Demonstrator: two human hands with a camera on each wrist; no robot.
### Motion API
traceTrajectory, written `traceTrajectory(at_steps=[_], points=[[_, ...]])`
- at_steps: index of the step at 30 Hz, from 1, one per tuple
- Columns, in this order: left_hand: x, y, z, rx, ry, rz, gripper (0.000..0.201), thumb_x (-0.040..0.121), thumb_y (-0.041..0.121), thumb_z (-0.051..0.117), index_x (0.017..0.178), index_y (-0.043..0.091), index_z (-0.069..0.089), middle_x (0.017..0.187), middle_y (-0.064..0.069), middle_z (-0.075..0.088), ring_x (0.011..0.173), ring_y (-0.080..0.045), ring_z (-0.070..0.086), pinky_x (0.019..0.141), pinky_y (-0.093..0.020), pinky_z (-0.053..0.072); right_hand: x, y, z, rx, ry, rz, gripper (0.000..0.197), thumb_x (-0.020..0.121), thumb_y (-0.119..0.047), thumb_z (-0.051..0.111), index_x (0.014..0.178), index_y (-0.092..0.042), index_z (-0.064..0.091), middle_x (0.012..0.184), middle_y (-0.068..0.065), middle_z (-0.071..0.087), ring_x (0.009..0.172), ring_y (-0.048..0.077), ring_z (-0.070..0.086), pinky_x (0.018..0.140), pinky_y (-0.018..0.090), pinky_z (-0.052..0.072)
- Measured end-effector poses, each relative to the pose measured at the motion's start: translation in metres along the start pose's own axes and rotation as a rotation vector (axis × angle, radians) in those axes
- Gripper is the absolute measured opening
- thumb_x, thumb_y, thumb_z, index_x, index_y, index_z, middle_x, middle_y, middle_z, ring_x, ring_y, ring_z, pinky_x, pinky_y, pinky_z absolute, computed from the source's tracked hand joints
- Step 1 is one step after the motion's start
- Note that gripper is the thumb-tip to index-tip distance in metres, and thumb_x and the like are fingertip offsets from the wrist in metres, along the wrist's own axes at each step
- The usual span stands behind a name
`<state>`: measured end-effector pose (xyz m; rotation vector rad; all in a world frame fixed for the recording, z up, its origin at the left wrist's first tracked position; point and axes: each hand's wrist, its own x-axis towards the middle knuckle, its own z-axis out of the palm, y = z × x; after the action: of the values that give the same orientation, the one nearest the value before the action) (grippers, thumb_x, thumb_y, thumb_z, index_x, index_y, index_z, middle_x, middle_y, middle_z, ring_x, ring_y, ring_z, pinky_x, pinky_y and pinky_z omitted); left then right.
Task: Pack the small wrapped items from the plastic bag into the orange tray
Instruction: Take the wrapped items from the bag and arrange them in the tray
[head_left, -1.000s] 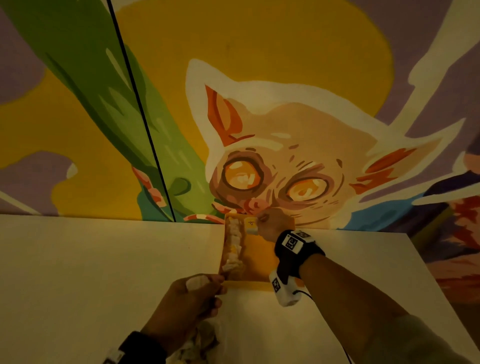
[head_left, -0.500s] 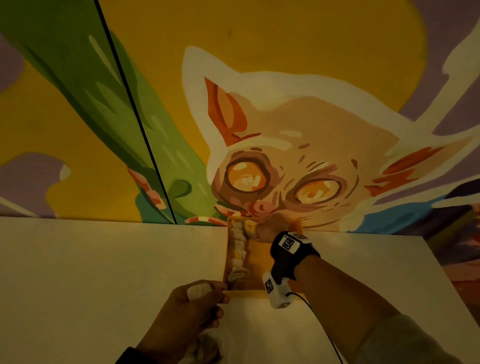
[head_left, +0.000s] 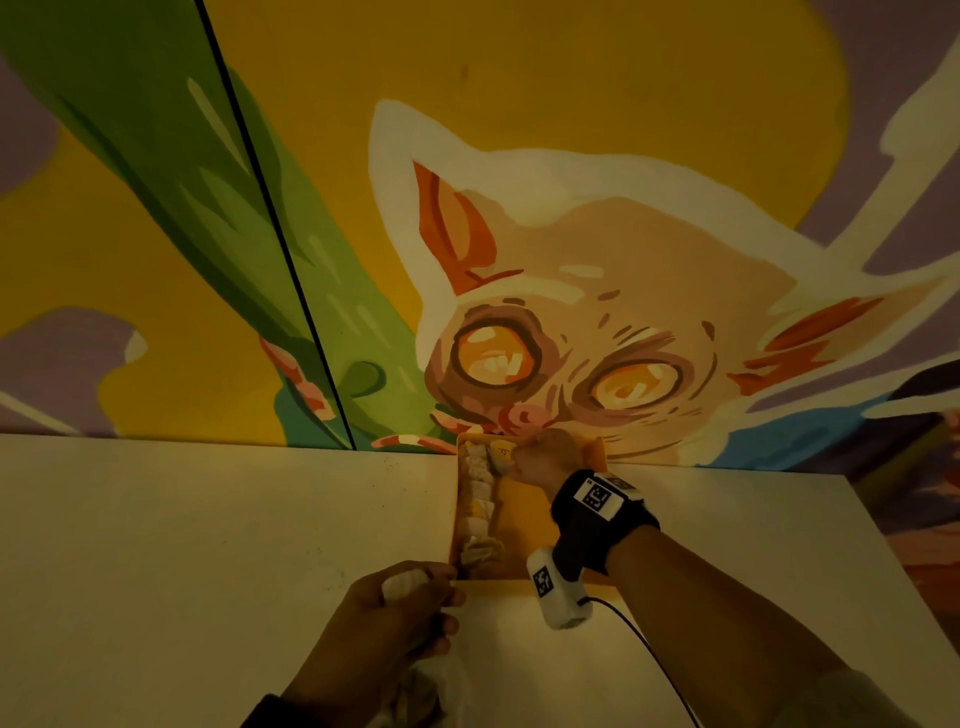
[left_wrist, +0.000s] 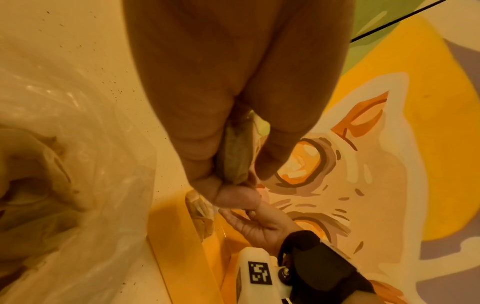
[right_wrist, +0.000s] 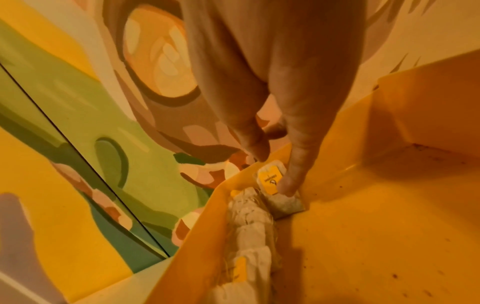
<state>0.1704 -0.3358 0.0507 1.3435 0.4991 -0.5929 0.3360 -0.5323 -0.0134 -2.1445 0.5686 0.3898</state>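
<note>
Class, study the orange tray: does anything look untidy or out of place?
Dark specks litter the orange plastic tray's bare floor, likeliest loose crumbs. The small wrapped items sit in one row against its left wall; nothing looks spilled or damaged.

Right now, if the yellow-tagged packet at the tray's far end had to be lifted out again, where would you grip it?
Probably by its yellow tag, pinched from above. The packet leans on the orange tray wall, with the row of wrapped items tight on its left; only the right hand side is free.
</note>
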Motion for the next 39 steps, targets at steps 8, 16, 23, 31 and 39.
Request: traceTrajectory(at_steps=[8, 16, 23, 31, 39], points=[[-0.004, -0.002, 0.004, -0.3, -0.023, -0.069, 0.028, 0.094, 0.001, 0.043, 0.113, 0.001, 0.062, 0.111, -0.018, 0.07, 0.102, -0.037, 0.067, 0.08, -0.042, 0.055, -0.075, -0.002, -0.013, 0.266, -0.015, -0.205, 0.013, 0.086, -0.01, 0.064, 0.082, -0.021, 0.059, 0.091, 0.004, 0.068, 0.086, 0.023, 0.066, 0.076, 0.039, 0.058], [-0.023, 0.0, 0.006, -0.507, -0.084, -0.125, 0.054, 0.091, 0.041, 0.047, 0.126, 0.0, 0.054, 0.121, -0.025, 0.064, 0.119, -0.041, 0.058, 0.104, -0.049, 0.044, -0.171, 0.019, -0.015, 0.125, -0.354, -0.552, 0.008, 0.087, -0.025, 0.069, 0.094, -0.03, 0.069, 0.093, -0.007, 0.069, 0.089, 0.005, 0.065, 0.078, 0.022, 0.051], [-0.049, 0.0, 0.014, -0.506, -0.206, -0.13, 0.064, 0.093, 0.045, 0.037, 0.122, -0.007, 0.06, 0.118, -0.026, 0.064, 0.085, -0.034, 0.07, 0.075, -0.037, 0.055, -0.221, 0.038, 0.003, 0.11, -0.299, -0.592, 0.036, 0.074, -0.038, 0.081, 0.104, -0.027, 0.066, 0.1, -0.012, 0.062, 0.088, 0.005, 0.062, 0.069, 0.019, 0.054], [-0.056, -0.014, 0.013, -0.434, -0.159, -0.065, 0.049, 0.089, 0.038, 0.05, 0.108, -0.004, 0.068, 0.115, -0.024, 0.065, 0.102, -0.036, 0.063, 0.074, -0.041, 0.053, -0.236, 0.042, 0.014, 0.076, -0.125, -0.546, 0.007, 0.086, -0.024, 0.07, 0.092, -0.023, 0.072, 0.085, -0.022, 0.059, 0.074, 0.0, 0.06, 0.057, 0.007, 0.046], [-0.059, -0.028, 0.004, -0.126, -0.106, 0.206, 0.023, 0.093, -0.002, 0.054, 0.109, -0.003, 0.069, 0.107, -0.018, 0.072, 0.102, -0.032, 0.069, 0.088, -0.036, 0.058, -0.23, 0.039, 0.009, 0.391, -0.202, -0.28, 0.016, 0.093, -0.012, 0.059, 0.091, -0.009, 0.075, 0.092, 0.009, 0.072, 0.069, 0.025, 0.072, 0.067, 0.036, 0.062]])
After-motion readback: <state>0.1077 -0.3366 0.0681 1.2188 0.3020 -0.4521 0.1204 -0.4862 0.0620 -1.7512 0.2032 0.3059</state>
